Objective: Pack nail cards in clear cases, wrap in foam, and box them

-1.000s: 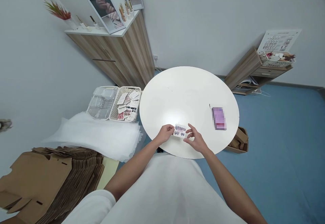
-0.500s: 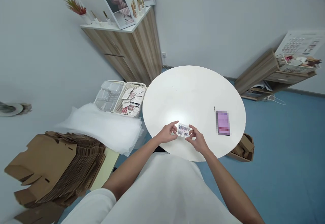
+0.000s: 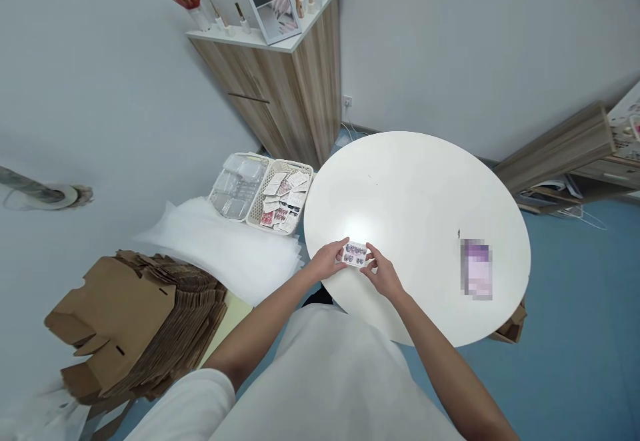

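Note:
A small set of press-on nails [image 3: 355,254] in purplish, glittery tones sits in two rows on a white card or flat box; I cannot tell which. My left hand [image 3: 327,260] pinches its left edge between thumb and fingers. At the opposite edge, my right hand [image 3: 385,274] grips it the same way. Both hands hold it low over the near edge of the white round table [image 3: 415,194], with the nails facing up. To the right on the tabletop lies a pixelated purple and pink object [image 3: 477,269], its kind blurred out.
Left of the table stand a white basket of nail cards [image 3: 283,198] and a basket of clear plastic boxes [image 3: 239,184]. White foam sheets [image 3: 250,254] and stacked flat cardboard boxes [image 3: 135,314] lie nearer. A wooden cabinet [image 3: 280,94] stands behind; a shelf unit [image 3: 560,151] is right.
My view has swung left, so the table and cabinet appear further right. The nail set stays between both hands, and my left fingers now close more firmly on its edge.

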`<state>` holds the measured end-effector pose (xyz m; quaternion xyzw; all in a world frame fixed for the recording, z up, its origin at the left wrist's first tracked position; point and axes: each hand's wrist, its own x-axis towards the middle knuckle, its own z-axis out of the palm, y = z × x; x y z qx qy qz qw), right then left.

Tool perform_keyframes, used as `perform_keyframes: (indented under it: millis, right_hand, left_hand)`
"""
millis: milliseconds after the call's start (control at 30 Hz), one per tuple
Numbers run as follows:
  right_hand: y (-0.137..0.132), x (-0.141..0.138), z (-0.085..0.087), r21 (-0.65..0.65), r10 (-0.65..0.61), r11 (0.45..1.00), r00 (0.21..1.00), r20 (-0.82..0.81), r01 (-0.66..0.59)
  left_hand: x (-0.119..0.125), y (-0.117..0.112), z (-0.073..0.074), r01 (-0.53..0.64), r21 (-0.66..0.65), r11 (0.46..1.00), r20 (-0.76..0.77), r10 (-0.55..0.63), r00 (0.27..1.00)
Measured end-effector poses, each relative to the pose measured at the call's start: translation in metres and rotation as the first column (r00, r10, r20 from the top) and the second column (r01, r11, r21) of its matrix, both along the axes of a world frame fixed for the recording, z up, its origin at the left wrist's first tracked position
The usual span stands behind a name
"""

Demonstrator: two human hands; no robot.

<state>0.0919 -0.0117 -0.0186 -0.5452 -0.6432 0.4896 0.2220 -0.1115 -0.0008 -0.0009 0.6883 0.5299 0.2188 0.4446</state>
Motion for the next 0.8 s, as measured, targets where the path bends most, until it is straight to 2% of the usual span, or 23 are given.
perform_keyframes:
  millis: [200,367,567,800]
  right_hand:
    - [0.048,-0.062,-0.018,-0.03,0.016,0.999,0.999,0.033,-0.015]
    - [0.084,-0.104,-0.041,-0.071,0.012,0.997,0.995,0.101,-0.005]
    - [0.102,-0.131,-0.058,-0.085,-0.01,0.996,0.978,0.208,0.029]
    - [0.096,-0.142,-0.061,-0.101,-0.108,0.985,0.956,0.273,0.14]
  left_hand:
    - [-0.049,0.032,-0.026,-0.19,-0.024,0.981,-0.092,0.187,0.978]
    - [-0.075,0.056,-0.048,-0.314,-0.093,0.945,-0.117,0.302,0.946]
    - [-0.076,0.072,-0.065,-0.393,-0.228,0.891,-0.199,0.352,0.915]
    - [-0.071,0.07,-0.071,-0.324,-0.177,0.929,-0.282,0.267,0.921]
